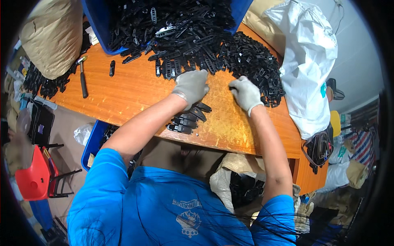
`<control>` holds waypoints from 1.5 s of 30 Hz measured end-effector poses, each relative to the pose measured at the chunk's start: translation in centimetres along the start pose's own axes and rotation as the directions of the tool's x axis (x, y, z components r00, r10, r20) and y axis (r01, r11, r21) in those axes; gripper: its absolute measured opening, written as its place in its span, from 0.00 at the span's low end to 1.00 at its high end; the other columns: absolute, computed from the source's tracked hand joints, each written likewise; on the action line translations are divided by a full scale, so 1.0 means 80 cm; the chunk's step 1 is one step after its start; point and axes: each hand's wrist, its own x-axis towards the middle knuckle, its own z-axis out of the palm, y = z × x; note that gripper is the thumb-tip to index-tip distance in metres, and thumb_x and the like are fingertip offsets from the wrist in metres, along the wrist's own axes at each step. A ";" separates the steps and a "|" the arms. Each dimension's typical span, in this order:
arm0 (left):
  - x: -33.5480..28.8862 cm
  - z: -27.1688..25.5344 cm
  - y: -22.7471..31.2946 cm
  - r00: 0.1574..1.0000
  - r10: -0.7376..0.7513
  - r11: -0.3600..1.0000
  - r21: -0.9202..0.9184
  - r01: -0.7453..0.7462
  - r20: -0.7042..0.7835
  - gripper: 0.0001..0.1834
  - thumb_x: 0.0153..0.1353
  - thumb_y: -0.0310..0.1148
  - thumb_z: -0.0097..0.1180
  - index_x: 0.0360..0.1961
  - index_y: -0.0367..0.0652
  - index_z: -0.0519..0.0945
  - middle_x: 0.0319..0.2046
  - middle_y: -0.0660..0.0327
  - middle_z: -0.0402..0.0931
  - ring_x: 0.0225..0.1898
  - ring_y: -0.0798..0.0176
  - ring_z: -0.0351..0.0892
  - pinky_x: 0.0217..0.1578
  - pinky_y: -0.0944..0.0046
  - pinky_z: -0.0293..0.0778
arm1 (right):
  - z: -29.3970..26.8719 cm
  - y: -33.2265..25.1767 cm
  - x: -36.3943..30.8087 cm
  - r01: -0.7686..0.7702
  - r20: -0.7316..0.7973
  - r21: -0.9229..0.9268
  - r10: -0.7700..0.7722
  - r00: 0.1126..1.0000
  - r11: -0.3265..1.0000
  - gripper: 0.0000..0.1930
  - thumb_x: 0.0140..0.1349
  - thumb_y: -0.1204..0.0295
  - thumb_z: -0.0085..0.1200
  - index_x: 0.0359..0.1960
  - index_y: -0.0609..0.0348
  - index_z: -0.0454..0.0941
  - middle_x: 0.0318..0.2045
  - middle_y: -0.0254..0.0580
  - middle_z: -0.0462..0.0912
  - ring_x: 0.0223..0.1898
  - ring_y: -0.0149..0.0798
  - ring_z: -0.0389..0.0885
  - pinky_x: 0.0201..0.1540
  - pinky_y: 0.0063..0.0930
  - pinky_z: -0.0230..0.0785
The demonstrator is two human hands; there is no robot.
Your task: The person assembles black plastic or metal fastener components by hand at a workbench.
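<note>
My left hand (pixel 191 87), in a light grey glove, is at the front edge of a heap of long black plastic pieces (pixel 201 45). Its fingers are curled, and I cannot make out what they hold. Farther right, my gloved right hand (pixel 246 92) is beside a mound of small black plastic parts (pixel 256 65). Those fingers are bent inward too, their grip too small to read. Several black assembled pieces (pixel 184 122) lie in a loose row near the table's front edge, just below my left wrist.
A blue bin (pixel 95 24) lies at the back, its black pieces spilling onto the wooden table (pixel 135 88). On the left are a hammer (pixel 83 78), a single black piece (pixel 112 68) and a tan sack (pixel 51 39). A white sack (pixel 305 69) stands right; an open sack (pixel 219 184) sits below.
</note>
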 end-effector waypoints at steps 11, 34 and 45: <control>-0.026 0.004 -0.044 0.955 0.293 0.951 -0.090 -0.296 -0.039 0.17 0.68 0.38 0.68 0.55 0.48 0.88 0.46 0.53 0.85 0.52 0.46 0.85 0.55 0.47 0.80 | 0.012 -0.067 -0.039 -0.115 -0.013 0.466 0.136 0.991 0.877 0.11 0.67 0.68 0.67 0.49 0.55 0.90 0.39 0.46 0.88 0.41 0.44 0.89 0.46 0.39 0.82; -0.028 0.011 -0.042 0.981 0.175 0.977 -0.109 -0.184 -0.086 0.14 0.67 0.38 0.69 0.49 0.43 0.89 0.49 0.52 0.85 0.54 0.45 0.85 0.58 0.50 0.81 | 0.029 -0.070 -0.018 -0.014 -0.192 0.225 0.058 0.980 0.974 0.14 0.61 0.67 0.73 0.49 0.52 0.91 0.40 0.47 0.85 0.47 0.53 0.86 0.48 0.46 0.80; -0.019 0.027 -0.051 0.983 0.173 0.980 -0.087 -0.178 -0.063 0.09 0.68 0.38 0.69 0.44 0.47 0.91 0.47 0.55 0.83 0.54 0.47 0.84 0.56 0.49 0.81 | 0.032 -0.044 0.008 0.064 0.012 0.344 -0.072 0.997 0.937 0.11 0.60 0.66 0.74 0.45 0.48 0.93 0.39 0.41 0.84 0.44 0.50 0.86 0.47 0.45 0.79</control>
